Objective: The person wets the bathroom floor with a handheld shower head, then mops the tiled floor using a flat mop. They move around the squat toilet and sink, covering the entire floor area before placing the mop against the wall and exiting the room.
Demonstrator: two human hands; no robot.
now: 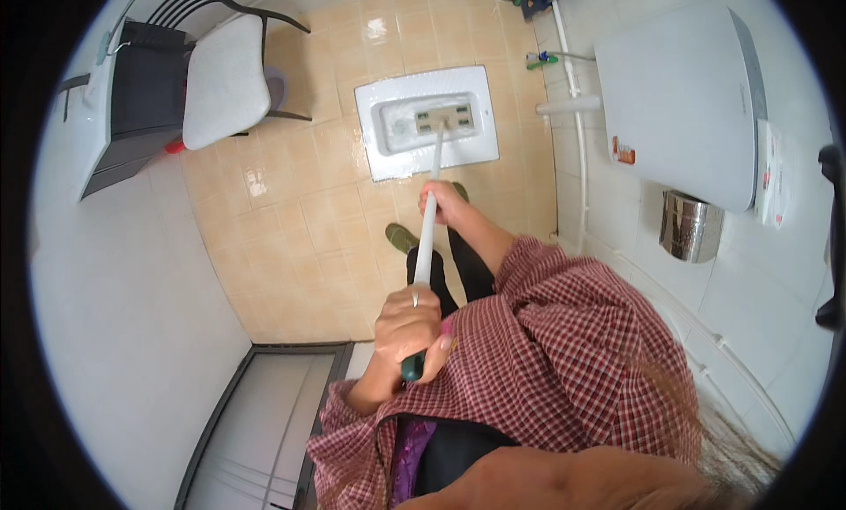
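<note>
A long-handled floor brush [426,254] with a white pole runs from close to my body down to the squat toilet [364,113]. Its flat beige rectangular head [430,119] lies within the white basin, toward the right; its underside is hidden. My left hand [407,327] is wrapped round the top of the pole, just above its dark green end. Farther down the pole, my right hand [443,201] is closed round it too. Wet streaks shine inside the basin.
Green shoes [402,238] stand on beige tiles before the toilet. To the left are a chair [227,82] with a pale seat and a dark cabinet [145,96]. A white wall-mounted tank [683,104], pipes [579,157] and a metal paper holder [690,227] line the right wall. A framed door [264,413] is near left.
</note>
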